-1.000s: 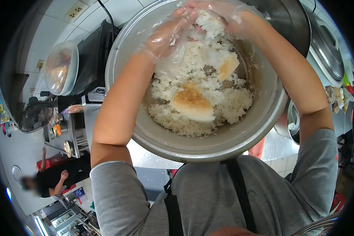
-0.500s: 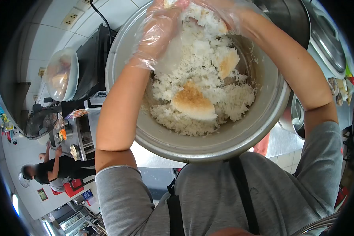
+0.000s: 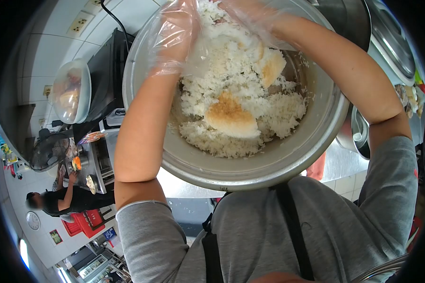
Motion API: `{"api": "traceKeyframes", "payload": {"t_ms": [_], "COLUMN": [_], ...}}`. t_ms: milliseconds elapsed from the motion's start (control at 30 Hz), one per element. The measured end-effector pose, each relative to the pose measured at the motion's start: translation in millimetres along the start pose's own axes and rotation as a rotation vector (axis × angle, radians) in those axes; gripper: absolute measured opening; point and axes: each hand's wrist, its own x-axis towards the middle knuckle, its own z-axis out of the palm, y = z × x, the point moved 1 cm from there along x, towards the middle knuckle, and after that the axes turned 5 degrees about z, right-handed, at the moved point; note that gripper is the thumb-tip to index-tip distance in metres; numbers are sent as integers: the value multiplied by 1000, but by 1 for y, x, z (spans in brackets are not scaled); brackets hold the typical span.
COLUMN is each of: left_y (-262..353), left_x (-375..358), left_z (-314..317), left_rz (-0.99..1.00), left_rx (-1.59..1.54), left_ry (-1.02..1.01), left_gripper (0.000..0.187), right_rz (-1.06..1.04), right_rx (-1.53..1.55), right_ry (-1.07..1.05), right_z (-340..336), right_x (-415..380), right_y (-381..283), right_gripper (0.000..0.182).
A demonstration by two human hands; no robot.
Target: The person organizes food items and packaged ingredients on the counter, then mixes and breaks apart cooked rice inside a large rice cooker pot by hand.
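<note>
A large round metal pot (image 3: 333, 137) holds cooked white rice (image 3: 222, 80). A browned crust piece (image 3: 229, 115) lies on the rice near the front, and another crust piece (image 3: 272, 68) leans at its right side. My left hand (image 3: 177, 35), in a clear plastic glove, is over the far left of the rice. My right hand (image 3: 250, 14), also in clear plastic, reaches to the rice at the far side of the pot. The top edge of the view and blurred plastic hide the fingers of both hands, so their grip does not show.
The pot stands on a metal counter (image 3: 179, 184). At left are a covered plastic bowl (image 3: 71, 92) and a fan (image 3: 49, 148). A smaller metal pot (image 3: 359, 137) and a large lid (image 3: 392, 42) are at right. A person in black (image 3: 68, 200) works at another counter.
Both hands have shifted left in the view. The browned-edged rice clump by my right hand now sits lower, close to the right crust piece. The other person's arms have moved.
</note>
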Motion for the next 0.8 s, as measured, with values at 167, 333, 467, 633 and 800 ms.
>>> {"api": "traceKeyframes", "payload": {"t_ms": [167, 333, 467, 633, 800], "left_y": [-1, -43, 0, 28, 27], "left_x": [5, 4, 13, -14, -32], "left_z": [4, 41, 12, 5, 58], "left_rz": [-44, 202, 51, 30, 236], "left_rx": [126, 377, -133, -99, 321], "left_ry": [-145, -251, -538, -855, -1125], "left_gripper": [43, 41, 56, 94, 121], "right_rz": [-321, -331, -233, 256, 587], "right_rx": [-250, -194, -227, -64, 228], "right_ry": [216, 233, 181, -12, -260], "right_z": [5, -5, -15, -11, 22], "right_x": [54, 50, 26, -36, -22], "right_y": [32, 36, 35, 46, 72], "right_gripper": [58, 51, 50, 49, 46]}}
